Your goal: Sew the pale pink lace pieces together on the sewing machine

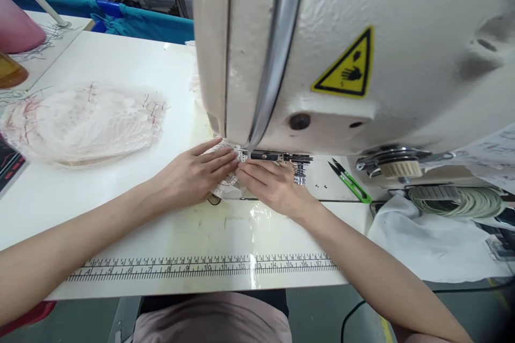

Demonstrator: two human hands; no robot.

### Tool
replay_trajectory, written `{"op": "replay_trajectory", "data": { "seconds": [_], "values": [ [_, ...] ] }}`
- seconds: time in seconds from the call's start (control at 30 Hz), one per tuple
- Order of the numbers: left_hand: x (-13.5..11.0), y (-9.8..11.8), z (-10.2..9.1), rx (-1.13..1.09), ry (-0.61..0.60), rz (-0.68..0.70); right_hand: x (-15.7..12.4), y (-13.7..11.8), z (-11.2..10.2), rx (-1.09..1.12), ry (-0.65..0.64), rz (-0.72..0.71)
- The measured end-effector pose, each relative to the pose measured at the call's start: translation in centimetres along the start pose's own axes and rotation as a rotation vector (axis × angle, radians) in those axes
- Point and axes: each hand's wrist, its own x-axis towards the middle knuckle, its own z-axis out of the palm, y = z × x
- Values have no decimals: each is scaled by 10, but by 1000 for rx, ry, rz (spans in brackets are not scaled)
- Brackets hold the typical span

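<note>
A small piece of white lace (226,181) lies on the sewing table under the head of a cream sewing machine (354,48). My left hand (193,174) rests flat on the lace, fingers stretched toward the needle area. My right hand (271,185) lies beside it, fingers flat and pressing the lace just in front of the presser foot (246,154). The fingertips of both hands nearly meet. The needle itself is hidden behind the machine head.
A pile of white lace pieces with red threads (80,126) sits at the left. Green thread snips (351,182) lie right of the machine. White cloth (430,241) and a coil of cord (462,202) lie at the right. A printed ruler (201,267) runs along the table's front edge.
</note>
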Motion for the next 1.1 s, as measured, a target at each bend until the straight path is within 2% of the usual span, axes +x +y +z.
{"op": "replay_trajectory", "data": {
  "seconds": [0.13, 0.47, 1.1],
  "values": [
    [0, -1, 1, -3, -24, -28, 2, -5, -1, -152, 118, -26],
    [0, 5, 8, 161, 90, 0, 7, -6, -3, -168, 187, -40],
    [2, 20, 6, 257, 25, -117, 2, 0, -2, -134, 171, -27]
  ]
}}
